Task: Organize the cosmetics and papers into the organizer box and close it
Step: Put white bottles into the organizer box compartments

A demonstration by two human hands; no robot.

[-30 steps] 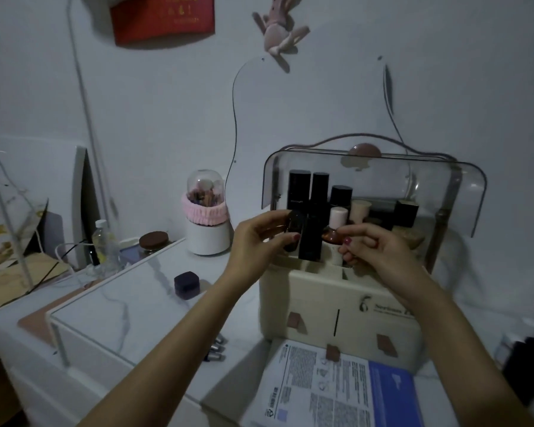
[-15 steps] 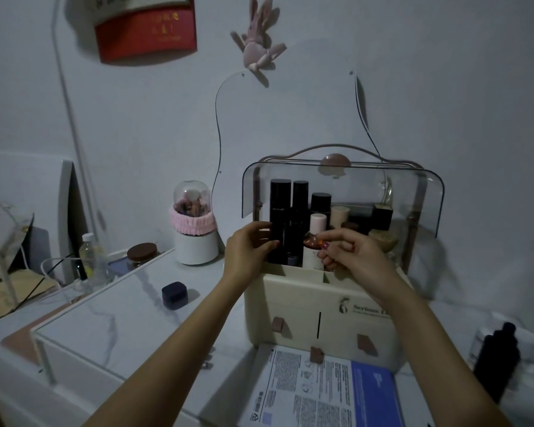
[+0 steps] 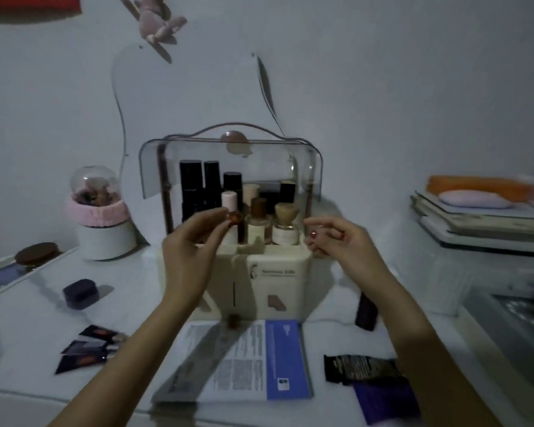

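The left hand [image 3: 187, 251] is up in front of the organizer box [image 3: 272, 272]. Its thumb and fingers are curled in close at a small brown bottle top [image 3: 235, 217] — it looks like a pinch, but the picture is blurry there, so I cannot tell for sure. The right hand [image 3: 339, 241] is up on the other side, near the box's right corner. Its fingers are loosely curled and hold nothing.

The box is cream colored and stands on the white table [image 3: 37, 318]. Its clear lid [image 3: 198, 155] is lifted up and open. Inside the top part stand tall black bottles [image 3: 198, 186], a pale pink bottle [image 3: 229, 201], a bottle with a brown cap [image 3: 258, 211] and one with a tan cap [image 3: 286, 215].

A printed paper with a blue side [image 3: 250, 362] lies flat on the table, just in front of the box and between the two arms. Dark packets [image 3: 90, 349] lie to the left of it — and a black packet [image 3: 361, 368] lies to the right, with a purple one [image 3: 383, 399] touching it. A dark tube [image 3: 366, 312] stands beside the box on the right. A small dark case [image 3: 80, 292] sits on the left. Behind it is a white pot with a pink band and a clear dome [image 3: 101, 217].
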